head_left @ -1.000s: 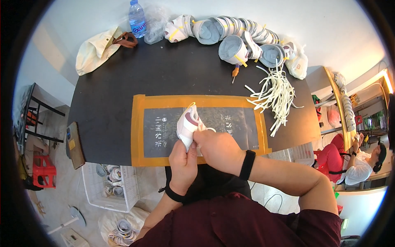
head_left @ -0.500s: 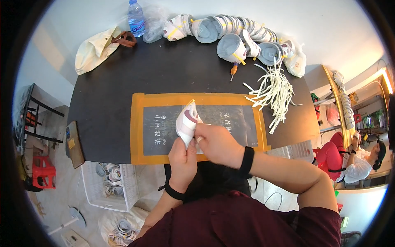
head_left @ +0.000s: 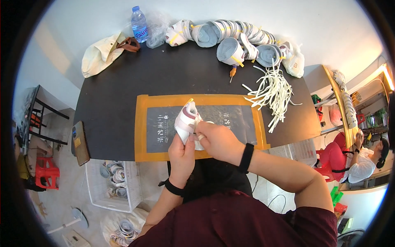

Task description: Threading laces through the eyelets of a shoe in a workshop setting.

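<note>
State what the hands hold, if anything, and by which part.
A shoe upper: the left hand pinches its lower end. The right hand is closed at its right side; what that grips, if anything, can't be told.

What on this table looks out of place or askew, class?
The phone sits at the table's left edge, apparently jutting past it, so it looks precarious. The white strips lie in a loose tangle, unlike the neatly nested uppers. Nothing looks spilled.
</note>
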`<state>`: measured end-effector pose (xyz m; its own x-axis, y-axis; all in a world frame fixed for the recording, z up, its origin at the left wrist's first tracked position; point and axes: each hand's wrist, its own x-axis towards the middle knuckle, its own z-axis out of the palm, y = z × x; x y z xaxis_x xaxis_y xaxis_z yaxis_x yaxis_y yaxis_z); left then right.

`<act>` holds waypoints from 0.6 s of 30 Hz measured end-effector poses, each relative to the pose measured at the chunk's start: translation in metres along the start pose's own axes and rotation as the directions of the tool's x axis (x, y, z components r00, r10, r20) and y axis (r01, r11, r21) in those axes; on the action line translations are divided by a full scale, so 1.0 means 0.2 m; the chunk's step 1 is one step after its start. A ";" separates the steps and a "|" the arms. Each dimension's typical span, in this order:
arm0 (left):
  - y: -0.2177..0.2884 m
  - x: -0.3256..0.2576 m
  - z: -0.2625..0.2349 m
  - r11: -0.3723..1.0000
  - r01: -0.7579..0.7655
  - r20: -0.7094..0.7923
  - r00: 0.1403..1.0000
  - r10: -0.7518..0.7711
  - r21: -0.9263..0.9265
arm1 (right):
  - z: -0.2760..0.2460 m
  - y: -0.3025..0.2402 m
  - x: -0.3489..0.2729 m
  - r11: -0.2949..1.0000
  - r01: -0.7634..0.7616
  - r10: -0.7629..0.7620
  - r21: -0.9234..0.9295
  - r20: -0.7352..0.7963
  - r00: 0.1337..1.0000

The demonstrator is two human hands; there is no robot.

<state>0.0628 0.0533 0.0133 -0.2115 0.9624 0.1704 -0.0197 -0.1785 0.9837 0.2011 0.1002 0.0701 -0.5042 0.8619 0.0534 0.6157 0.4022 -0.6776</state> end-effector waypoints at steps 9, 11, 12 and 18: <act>-0.03 0.00 -0.02 0.984 0.100 0.000 0.995 -0.101 -0.145 | -0.11 -0.05 -0.08 0.986 -0.128 0.120 0.109 0.080 0.990; -0.03 0.00 -0.01 0.983 0.102 0.002 0.995 -0.103 -0.156 | -0.13 -0.10 -0.10 0.995 -0.095 0.096 -0.019 0.056 0.994; -0.03 0.00 -0.01 0.980 0.105 0.004 0.994 -0.106 -0.167 | -0.14 -0.12 -0.10 0.987 -0.063 0.069 -0.149 0.036 0.997; 0.00 -0.02 -0.02 0.995 0.076 0.030 0.997 -0.074 -0.067 | -0.08 -0.12 -0.09 0.966 -0.031 0.025 -0.255 -0.029 0.999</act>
<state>0.0595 0.0493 0.0129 -0.1801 0.9787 0.0988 -0.1010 -0.1183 0.9878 0.2053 0.0804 0.0962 -0.4709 0.8803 0.0582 0.7654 0.4405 -0.4692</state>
